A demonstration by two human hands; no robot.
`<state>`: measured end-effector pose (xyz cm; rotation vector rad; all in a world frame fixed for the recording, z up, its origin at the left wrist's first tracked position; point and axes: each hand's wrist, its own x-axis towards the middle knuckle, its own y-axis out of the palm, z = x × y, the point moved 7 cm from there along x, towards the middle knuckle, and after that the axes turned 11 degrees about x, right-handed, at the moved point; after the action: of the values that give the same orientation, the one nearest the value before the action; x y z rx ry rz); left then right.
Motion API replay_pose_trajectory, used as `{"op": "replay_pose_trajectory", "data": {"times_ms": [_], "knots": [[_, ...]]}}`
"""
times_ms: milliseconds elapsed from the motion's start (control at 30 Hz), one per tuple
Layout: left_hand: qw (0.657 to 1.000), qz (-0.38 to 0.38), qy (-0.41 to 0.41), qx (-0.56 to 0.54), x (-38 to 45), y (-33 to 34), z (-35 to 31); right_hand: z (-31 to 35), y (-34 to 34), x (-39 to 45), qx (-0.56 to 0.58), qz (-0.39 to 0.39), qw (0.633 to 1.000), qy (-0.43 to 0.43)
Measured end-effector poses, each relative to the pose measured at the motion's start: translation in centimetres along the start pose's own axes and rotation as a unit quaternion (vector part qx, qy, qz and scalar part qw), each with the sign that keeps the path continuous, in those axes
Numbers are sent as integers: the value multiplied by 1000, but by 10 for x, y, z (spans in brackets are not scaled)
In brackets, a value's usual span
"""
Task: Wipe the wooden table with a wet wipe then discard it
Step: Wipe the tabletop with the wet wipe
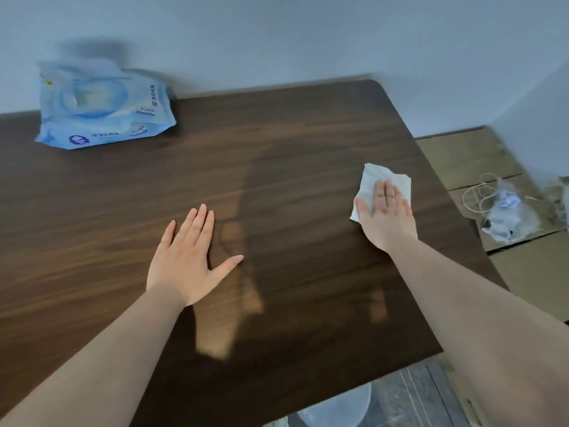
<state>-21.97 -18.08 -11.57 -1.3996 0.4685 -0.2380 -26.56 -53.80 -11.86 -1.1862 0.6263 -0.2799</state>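
A dark wooden table [292, 143] fills most of the view. My right hand [386, 218] lies flat on a white wet wipe [374, 180] near the table's right edge, palm down, pressing it against the wood. My left hand [187, 260] rests flat on the table's middle with its fingers spread and nothing in it. A blue pack of wet wipes [101, 107] lies at the far left corner by the wall.
Flattened cardboard [468, 155] lies on the floor to the right of the table, with a crumpled plastic bag and a cord [505, 211] on it. A pale round container [335, 408] shows below the table's near edge. A wall stands behind the table.
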Motion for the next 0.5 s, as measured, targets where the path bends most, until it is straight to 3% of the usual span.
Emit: {"op": "replay_pose_trajectory", "data": {"times_ms": [333, 500], "knots": [[1000, 6, -8, 0, -2, 1, 1, -14, -5, 9, -1, -2, 1000, 28], [1000, 19, -5, -3, -1, 0, 3, 17, 7, -8, 10, 4, 998, 59]]}}
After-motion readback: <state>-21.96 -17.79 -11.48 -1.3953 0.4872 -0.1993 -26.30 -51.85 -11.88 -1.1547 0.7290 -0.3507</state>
